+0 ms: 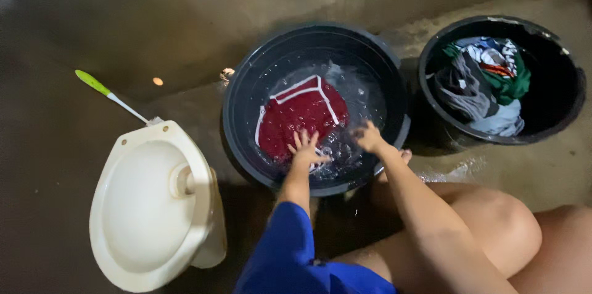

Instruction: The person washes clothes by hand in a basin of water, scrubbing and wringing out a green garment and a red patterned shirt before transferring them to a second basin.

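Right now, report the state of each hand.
Left hand: open, fingers spread on the dark red white-trimmed garment in the water.
Right hand: in the black round plastic basin; grip cannot be told.

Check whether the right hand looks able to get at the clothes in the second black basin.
Probably yes: the right hand is in the water basin, and the clothes lie uncovered in the neighbouring basin, nothing between.

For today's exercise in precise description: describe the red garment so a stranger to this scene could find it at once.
Two dark round basins sit on the wet concrete floor; take the nearer basin, beside the cream toilet bowl. In its water lies the red garment, under the left hand and by the right hand. Unlike the mixed laundry in the other basin, it is solid red with white trim.
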